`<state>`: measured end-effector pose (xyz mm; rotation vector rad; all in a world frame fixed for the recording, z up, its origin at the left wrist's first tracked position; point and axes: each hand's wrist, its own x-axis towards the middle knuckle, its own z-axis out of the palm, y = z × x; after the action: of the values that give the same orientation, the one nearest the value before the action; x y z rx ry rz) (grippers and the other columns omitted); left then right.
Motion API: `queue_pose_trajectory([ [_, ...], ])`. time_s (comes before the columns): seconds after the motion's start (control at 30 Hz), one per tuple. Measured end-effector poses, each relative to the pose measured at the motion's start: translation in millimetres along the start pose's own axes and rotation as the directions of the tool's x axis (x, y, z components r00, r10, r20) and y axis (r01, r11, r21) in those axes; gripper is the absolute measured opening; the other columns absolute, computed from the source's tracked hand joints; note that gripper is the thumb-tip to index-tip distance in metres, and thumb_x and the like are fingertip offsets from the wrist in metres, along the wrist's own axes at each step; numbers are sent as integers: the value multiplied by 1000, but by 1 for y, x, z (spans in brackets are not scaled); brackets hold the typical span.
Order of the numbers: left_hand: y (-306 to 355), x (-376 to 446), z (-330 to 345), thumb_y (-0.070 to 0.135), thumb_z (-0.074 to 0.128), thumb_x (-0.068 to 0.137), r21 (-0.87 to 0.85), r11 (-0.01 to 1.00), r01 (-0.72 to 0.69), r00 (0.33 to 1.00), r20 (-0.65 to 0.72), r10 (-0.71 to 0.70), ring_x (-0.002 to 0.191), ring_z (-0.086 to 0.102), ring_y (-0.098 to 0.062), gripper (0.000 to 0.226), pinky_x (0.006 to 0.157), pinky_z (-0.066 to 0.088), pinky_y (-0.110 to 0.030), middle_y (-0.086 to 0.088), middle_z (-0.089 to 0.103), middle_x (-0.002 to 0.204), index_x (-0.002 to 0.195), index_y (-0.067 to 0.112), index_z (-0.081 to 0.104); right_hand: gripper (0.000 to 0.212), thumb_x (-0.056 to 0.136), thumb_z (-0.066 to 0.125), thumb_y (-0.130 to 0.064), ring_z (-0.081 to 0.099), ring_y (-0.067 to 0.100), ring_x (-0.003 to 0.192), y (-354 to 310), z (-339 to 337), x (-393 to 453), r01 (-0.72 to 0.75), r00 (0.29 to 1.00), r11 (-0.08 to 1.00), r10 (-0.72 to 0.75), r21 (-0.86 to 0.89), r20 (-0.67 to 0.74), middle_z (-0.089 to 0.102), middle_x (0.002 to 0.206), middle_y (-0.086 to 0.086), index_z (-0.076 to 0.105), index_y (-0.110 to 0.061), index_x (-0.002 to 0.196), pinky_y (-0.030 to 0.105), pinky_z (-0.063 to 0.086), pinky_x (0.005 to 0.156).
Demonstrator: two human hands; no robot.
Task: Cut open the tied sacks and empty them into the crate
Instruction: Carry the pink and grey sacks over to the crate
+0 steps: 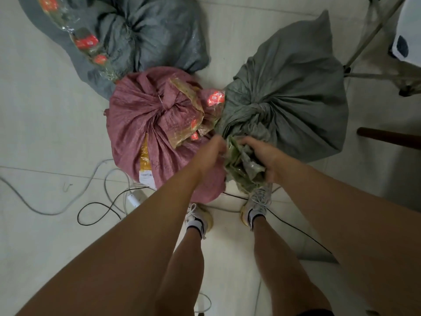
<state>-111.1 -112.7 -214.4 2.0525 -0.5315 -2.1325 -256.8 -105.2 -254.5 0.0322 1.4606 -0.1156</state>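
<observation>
Sacks stand tied on the pale floor (45, 124): a pink sack (141, 124) at centre, a grey-green sack (296, 87) touching it on the right, and a darker grey sack (145, 30) behind, with red-labelled tape (86, 42) across it. Both hands meet at the near edge of the grey-green sack, where the left hand (210, 153) curls its fingers into the bunched cloth and the right hand (264, 156) grips a crumpled fold of the same cloth with clear wrapping. Cables (100, 208) lie on the floor beside the person's shoes (258, 204).
</observation>
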Motion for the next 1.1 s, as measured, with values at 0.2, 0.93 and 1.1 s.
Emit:
queue_pose_trajectory([
  [0.2,12,60,-27,53,71,79,302,951,67,843,-527,107,142,26,-36,101,113,31,-52,-14,18,157,155,19,13,44,68,76,-21,71,32,79,12,-11,-1,66,968,994,-83,-82,-236,73,93,16,68,-7,109,43,60,69],
  [0.93,-59,159,-75,74,69,59,-532,845,-59,821,-507,-262,93,71,-24,98,78,59,-42,-6,67,116,135,16,45,32,77,71,-13,69,27,84,44,-2,19,224,930,974,-225,-38,-290,72,96,11,66,-9,109,32,57,66],
  [1.1,-43,145,-70,30,68,90,-463,884,57,905,-350,-242,45,63,-14,35,39,48,-22,-5,71,77,112,3,67,30,80,71,-13,66,26,78,40,-1,15,166,933,982,-185,-88,-308,69,95,13,65,-4,108,24,49,57],
])
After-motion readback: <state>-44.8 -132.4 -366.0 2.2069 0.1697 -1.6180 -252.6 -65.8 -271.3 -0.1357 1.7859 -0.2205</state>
